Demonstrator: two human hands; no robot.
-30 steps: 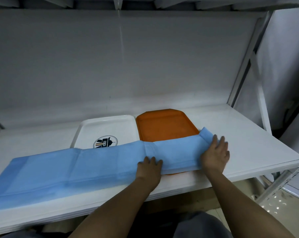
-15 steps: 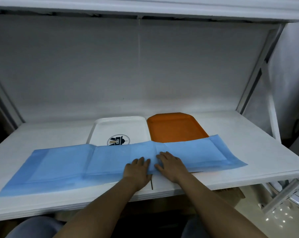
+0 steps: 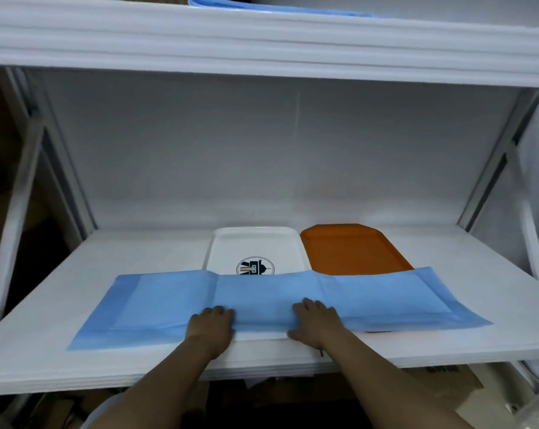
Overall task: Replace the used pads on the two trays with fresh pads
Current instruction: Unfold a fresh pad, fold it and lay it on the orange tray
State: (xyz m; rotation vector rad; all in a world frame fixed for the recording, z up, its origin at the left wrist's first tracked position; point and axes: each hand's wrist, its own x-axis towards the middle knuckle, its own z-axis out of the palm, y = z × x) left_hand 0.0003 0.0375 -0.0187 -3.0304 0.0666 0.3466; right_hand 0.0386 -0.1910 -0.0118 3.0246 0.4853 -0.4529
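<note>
Shelf (image 3: 60,305) carries a long blue pad (image 3: 169,301) spread across it, reaching well out to the left of the left hand (image 3: 211,325). That hand lies flat on the pad's near edge, fingers straight, gripping nothing. Beyond it sits the white tray (image 3: 252,246), its near part under the pad. The right hand (image 3: 316,323) lies likewise flat on the pad, with the orange tray (image 3: 352,249) beyond it, touching the white one.
</note>
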